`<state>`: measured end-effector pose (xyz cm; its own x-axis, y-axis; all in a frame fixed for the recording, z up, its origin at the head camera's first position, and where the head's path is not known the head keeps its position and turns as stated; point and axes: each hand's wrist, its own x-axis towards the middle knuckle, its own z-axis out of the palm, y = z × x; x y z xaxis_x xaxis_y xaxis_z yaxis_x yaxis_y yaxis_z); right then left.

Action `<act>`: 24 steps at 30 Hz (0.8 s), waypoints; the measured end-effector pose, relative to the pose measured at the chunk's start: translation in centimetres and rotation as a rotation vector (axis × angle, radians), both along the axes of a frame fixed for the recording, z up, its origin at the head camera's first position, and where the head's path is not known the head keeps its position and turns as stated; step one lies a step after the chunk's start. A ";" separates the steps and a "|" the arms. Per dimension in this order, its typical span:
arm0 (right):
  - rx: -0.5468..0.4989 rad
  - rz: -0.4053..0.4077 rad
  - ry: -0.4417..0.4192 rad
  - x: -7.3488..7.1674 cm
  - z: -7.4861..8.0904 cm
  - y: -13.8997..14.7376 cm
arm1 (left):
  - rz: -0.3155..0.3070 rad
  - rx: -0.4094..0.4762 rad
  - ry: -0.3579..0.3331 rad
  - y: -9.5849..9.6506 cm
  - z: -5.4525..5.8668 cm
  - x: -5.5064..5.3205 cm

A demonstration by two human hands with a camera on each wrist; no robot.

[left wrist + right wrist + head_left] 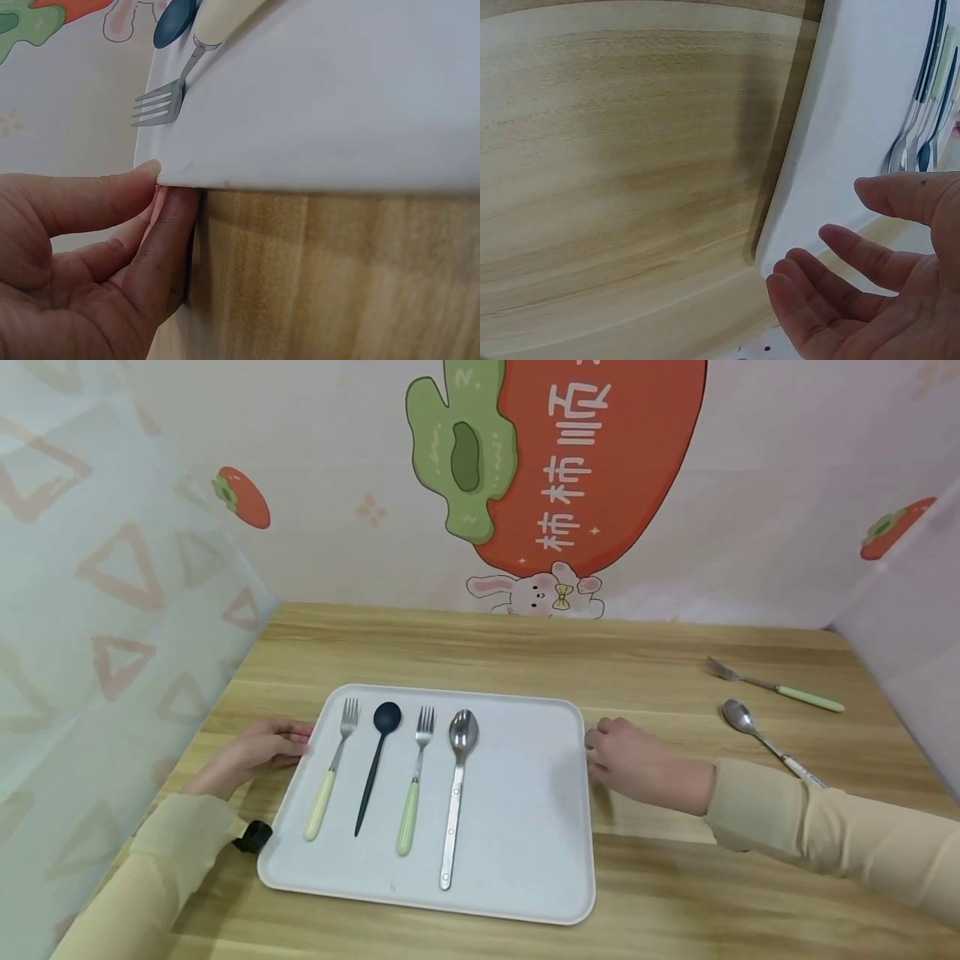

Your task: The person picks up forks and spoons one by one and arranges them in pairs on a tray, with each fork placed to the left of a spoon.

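Note:
A white rectangular tray (532, 810) lies on the wooden table. From left to right it bears a cream-handled fork (325, 789), a black spoon (371, 781), a green-handled fork (409, 814) and a steel spoon (453, 810). My left hand (258, 752) is at the tray's left edge. In the left wrist view that edge is pinched between thumb (97, 201) and fingers, the fingers being underneath. Beside the right edge is my right hand (645, 764), its fingers (810, 296) loosely bent and thumb spread. Nothing is gripped in it; whether a fingertip touches the rim I cannot tell.
To the right on the table (660, 893) lie another green-handled fork (810, 697) and a steel spoon (750, 727) with a pale handle, partly behind the right sleeve. Printed cloth walls (337, 527) enclose the back and sides. A black object (253, 837) is by the left cuff.

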<state>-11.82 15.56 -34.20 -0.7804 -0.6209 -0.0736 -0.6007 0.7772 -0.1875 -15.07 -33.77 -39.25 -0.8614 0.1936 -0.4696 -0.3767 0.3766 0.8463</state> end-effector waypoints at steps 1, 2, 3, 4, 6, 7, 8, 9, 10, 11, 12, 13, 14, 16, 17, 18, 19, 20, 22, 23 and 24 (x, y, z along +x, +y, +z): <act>0.001 -0.012 -0.010 -0.1 0.1 0.4 | -0.003 -0.001 0.002 0.0 0.0 0.0; 0.003 -0.021 -0.013 -0.2 0.1 0.7 | -0.001 -0.001 0.002 0.1 0.0 0.0; 0.012 -0.023 -0.012 -0.2 0.2 1.1 | -0.005 -0.003 0.005 0.1 0.0 0.0; 0.019 -0.022 -0.008 -0.3 0.3 1.6 | -0.003 -0.005 0.005 0.1 0.0 0.1; 0.033 -0.007 0.030 -0.4 0.2 2.5 | -0.004 -0.005 0.003 0.1 0.0 0.1; 0.038 0.005 0.058 -0.5 0.1 3.0 | -0.006 -0.006 0.004 0.1 0.0 0.2; 0.043 0.016 0.088 -0.6 0.1 3.5 | -0.006 -0.004 0.005 0.1 0.0 0.2; 0.045 0.019 0.109 -0.7 0.1 3.9 | -0.009 -0.003 0.007 0.1 0.0 0.2; 0.048 0.022 0.130 -0.7 0.0 4.4 | -0.006 0.000 0.007 0.1 0.0 0.2; 0.052 0.022 0.143 -0.7 0.0 4.8 | -0.004 0.004 0.008 0.0 -0.1 0.2; 0.055 0.022 0.148 -0.8 0.0 5.2 | -0.005 0.003 0.009 0.0 -0.1 0.2; 0.061 0.020 0.150 -0.9 0.1 5.6 | -0.002 0.006 0.008 0.0 -0.2 0.2; 0.065 0.012 0.143 -0.9 0.2 5.9 | -0.001 0.006 0.007 -0.1 -0.2 0.3; 0.076 0.004 0.133 -1.1 0.5 6.5 | 0.007 0.004 0.001 -0.2 -0.3 0.3; 0.084 -0.004 0.126 -1.2 0.6 6.8 | 0.008 0.000 -0.001 -0.2 -0.4 0.3; 0.092 -0.009 0.120 -1.5 0.7 7.1 | 0.006 -0.001 -0.002 -0.2 -0.4 0.3; 0.101 -0.015 0.110 -1.7 0.9 7.3 | 0.009 -0.002 -0.004 -0.3 -0.5 0.4; 0.105 -0.018 0.096 -1.9 1.0 7.6 | 0.010 -0.004 -0.004 -0.3 -0.5 0.4; 0.118 -0.025 0.056 -2.5 1.3 8.2 | 0.009 -0.004 -0.004 -0.3 -0.5 0.4; 0.129 -0.033 0.041 -2.8 1.4 8.6 | 0.007 -0.004 -0.002 -0.3 -0.5 0.4; 0.138 -0.044 0.015 -3.1 1.5 8.9 | 0.007 -0.001 -0.001 -0.3 -0.5 0.4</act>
<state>-14.91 24.46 -32.70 -0.8084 -0.5707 -0.1441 -0.5671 0.8208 -0.0689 -14.67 -34.11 -39.79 -0.8623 0.1871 -0.4706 -0.3800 0.3752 0.8455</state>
